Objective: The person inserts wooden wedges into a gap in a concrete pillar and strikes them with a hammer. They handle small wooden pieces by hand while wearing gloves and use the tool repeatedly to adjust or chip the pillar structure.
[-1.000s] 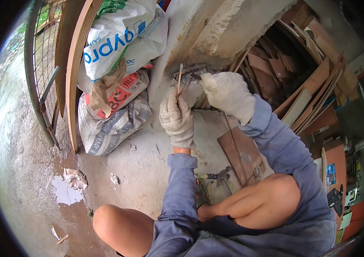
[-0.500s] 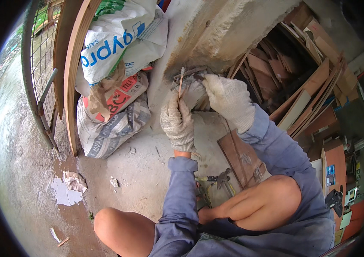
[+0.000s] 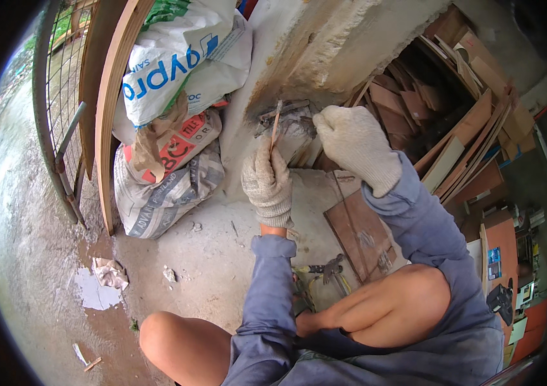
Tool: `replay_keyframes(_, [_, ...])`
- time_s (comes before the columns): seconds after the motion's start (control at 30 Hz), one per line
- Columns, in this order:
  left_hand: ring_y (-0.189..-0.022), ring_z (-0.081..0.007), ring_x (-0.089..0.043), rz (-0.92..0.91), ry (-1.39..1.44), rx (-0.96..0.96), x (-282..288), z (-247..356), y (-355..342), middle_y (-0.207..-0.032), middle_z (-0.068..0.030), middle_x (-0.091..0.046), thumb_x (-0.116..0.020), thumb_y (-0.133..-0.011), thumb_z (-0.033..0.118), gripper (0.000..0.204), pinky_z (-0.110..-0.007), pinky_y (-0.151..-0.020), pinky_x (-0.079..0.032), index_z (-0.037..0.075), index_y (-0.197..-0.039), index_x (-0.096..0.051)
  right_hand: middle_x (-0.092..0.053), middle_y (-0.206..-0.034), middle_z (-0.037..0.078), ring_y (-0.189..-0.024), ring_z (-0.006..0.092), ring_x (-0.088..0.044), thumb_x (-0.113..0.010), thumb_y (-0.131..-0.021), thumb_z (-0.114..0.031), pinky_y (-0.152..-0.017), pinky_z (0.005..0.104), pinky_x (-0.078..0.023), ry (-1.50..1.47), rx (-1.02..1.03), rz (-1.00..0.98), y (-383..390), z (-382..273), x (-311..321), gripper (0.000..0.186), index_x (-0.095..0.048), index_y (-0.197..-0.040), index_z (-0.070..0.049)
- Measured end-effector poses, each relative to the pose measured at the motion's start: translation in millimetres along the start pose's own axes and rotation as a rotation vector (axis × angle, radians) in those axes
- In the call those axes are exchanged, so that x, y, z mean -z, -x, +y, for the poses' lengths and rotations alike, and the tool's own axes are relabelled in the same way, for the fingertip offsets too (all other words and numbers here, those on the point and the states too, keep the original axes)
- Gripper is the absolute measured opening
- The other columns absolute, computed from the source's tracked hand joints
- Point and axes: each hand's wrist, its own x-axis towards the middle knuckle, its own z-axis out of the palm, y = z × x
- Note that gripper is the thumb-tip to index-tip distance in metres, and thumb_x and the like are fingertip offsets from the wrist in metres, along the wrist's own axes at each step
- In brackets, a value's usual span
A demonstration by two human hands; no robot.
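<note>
My gloved left hand [image 3: 266, 183] is closed around a thin pale stick [image 3: 276, 119], held upright before a rough, grey hollow with rubble [image 3: 291, 122] at the foot of a concrete pillar [image 3: 344, 45]. My gloved right hand [image 3: 357, 145] is closed just right of the hollow; whatever its fingertips grip is too small or hidden to make out. Below my hands, a hammer [image 3: 331, 270] lies among other tools beside my foot, with a brown board [image 3: 357, 235] to their right.
Sacks [image 3: 164, 193] are piled at the left behind timber planks [image 3: 109, 128] and a metal mesh gate [image 3: 61, 96]. Loose wood offcuts [image 3: 460, 135] crowd the upper right. A cluttered orange-topped surface [image 3: 502, 251] stands at far right. Crumpled paper [image 3: 109, 270] lies on the wet floor.
My right hand has drifted to the right, away from the stick. My left hand and the stick have shifted slightly right and down.
</note>
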Motion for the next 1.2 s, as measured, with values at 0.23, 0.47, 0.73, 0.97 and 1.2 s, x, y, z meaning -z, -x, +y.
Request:
replay_keyframes(0.23, [-0.073, -0.0292, -0.064, 0.007, 0.048, 0.076, 7.7, 5.2, -3.2, -0.088, -0.0142, -0.068, -0.066, -0.093, 0.001, 0.028, -0.04, -0.066, -0.052, 0.004, -0.12, -0.069, -0.068, -0.075, 0.021, -0.077, 0.042, -0.07, -0.061, -0.095, -0.022, -0.069, 0.0498, -0.056, -0.014, 0.058, 0.054, 7.9, 0.3, -10.4, 0.021, -0.07, -0.086, -0.005])
replay_keyframes(0.47, [-0.074, -0.0289, -0.065, 0.044, 0.022, 0.064, 5.1, 4.7, -4.5, -0.091, -0.0146, -0.069, -0.067, -0.094, 0.002, 0.026, -0.04, -0.066, -0.053, 0.003, -0.119, -0.069, -0.069, -0.073, 0.019, -0.074, 0.0391, -0.071, -0.061, -0.092, -0.018, -0.068, 0.0473, -0.058, 0.14, 0.197, -0.025, -19.8, -2.8, 1.3, 0.019, -0.071, -0.082, -0.004])
replay_keyframes(0.73, [-0.071, -0.028, -0.062, 0.044, 0.024, 0.074, 9.8, 0.2, -7.6, -0.084, -0.0129, -0.065, -0.067, -0.093, 0.001, 0.028, -0.04, -0.065, -0.052, 0.002, -0.121, -0.068, -0.066, -0.071, 0.021, -0.069, 0.0403, -0.068, -0.066, -0.094, -0.021, -0.061, 0.0484, -0.054, 0.112, 0.073, 0.07, 5.2, -0.7, -6.2, 0.019, -0.066, -0.083, -0.006])
replay_keyframes(0.97, [-0.074, -0.0287, -0.063, -0.007, 0.055, 0.132, 4.2, 1.6, 6.7, -0.088, -0.0134, -0.067, -0.067, -0.093, 0.001, 0.028, -0.04, -0.066, -0.052, 0.002, -0.121, -0.068, -0.068, -0.071, 0.017, -0.067, 0.0367, -0.07, -0.063, -0.087, -0.013, -0.059, 0.0463, -0.055, 0.122, 0.23, 0.112, 9.1, 1.3, -36.8, 0.008, -0.064, -0.088, -0.006])
replay_keyframes(1.2, [-0.071, -0.0272, -0.062, 0.071, -0.003, 0.072, 5.7, -0.4, -3.3, -0.087, -0.0131, -0.067, -0.067, -0.093, 0.001, 0.029, -0.039, -0.065, -0.052, 0.002, -0.123, -0.068, -0.069, -0.072, 0.018, -0.071, 0.0366, -0.072, -0.06, -0.086, -0.011, -0.062, 0.0466, -0.057, 0.171, 0.276, 0.017, -8.9, 7.7, -11.7, 0.01, -0.067, -0.086, -0.005])
